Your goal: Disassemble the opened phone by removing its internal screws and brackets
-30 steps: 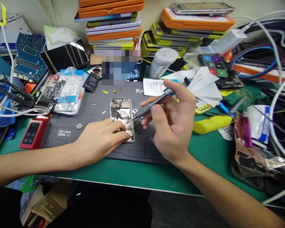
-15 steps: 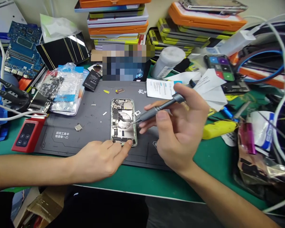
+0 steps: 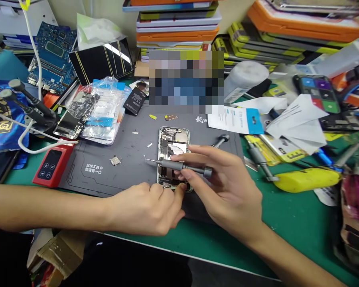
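An opened smartphone (image 3: 182,136) lies on the dark grey mat, its inner parts bare. My left hand (image 3: 146,205) holds the phone at its bottom edge, fingers curled and the index fingertip on the lower right corner. In my right hand (image 3: 227,187) is a slim grey screwdriver (image 3: 173,165), pinched between thumb and fingers. The screwdriver lies nearly level above the phone, its thin tip pointing left past the phone's left side. A small metal piece (image 3: 115,160) and several tiny parts rest on the mat left of the phone.
Left stands a red device with a dark panel (image 3: 51,165). Behind the phone are a black battery (image 3: 135,101) and a white-blue packet (image 3: 236,119). Another screwdriver (image 3: 259,157) and a yellow-handled tool (image 3: 308,179) lie right. Stacked boxes (image 3: 178,24) line the back.
The screwdriver tip has left the phone's interior and swung to point left over the phone. My left hand stays at the phone's bottom edge. The whole view has shifted left.
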Demonstrator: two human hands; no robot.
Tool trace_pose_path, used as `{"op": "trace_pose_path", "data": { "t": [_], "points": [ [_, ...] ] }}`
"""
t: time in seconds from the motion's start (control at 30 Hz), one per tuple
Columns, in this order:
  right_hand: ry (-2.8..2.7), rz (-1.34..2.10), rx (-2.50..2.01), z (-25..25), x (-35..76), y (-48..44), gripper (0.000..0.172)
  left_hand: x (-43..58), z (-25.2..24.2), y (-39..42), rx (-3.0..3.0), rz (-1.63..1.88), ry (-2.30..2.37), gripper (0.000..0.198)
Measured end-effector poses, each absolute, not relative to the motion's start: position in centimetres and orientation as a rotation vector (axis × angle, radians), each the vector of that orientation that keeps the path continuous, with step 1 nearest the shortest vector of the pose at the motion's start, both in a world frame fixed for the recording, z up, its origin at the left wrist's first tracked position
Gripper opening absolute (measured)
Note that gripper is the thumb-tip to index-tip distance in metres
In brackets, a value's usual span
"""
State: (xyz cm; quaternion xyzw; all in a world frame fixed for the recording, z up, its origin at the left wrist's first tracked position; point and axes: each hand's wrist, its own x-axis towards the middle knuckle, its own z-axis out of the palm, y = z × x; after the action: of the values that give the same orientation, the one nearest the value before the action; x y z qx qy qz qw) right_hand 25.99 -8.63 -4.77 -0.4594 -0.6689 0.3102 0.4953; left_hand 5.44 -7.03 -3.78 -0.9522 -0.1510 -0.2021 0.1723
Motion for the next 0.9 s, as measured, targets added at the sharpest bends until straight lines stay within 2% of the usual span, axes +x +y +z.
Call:
{"op": "trace_pose_path", "data": {
  "t": [0.53, 0.73, 0.9],
  "points": [
    [-1.517, 0.921, -1.118, -4.7, 26.0, -8.4, 0.035, 5.3, -4.2, -7.1, -2.719, -0.604, -0.434, 0.043],
    [-1.202, 1.048, -1.055, -3.7, 26.1, -7.1, 0.025, 5.2, -4.1, -6.8, -2.753, -0.615, -0.452, 0.039],
    [-0.947, 1.178, -1.045, -4.0, 27.1, -5.7, 0.029, 5.0, -4.0, -6.3, -2.845, -0.642, -0.465, 0.032]
  ]
}}
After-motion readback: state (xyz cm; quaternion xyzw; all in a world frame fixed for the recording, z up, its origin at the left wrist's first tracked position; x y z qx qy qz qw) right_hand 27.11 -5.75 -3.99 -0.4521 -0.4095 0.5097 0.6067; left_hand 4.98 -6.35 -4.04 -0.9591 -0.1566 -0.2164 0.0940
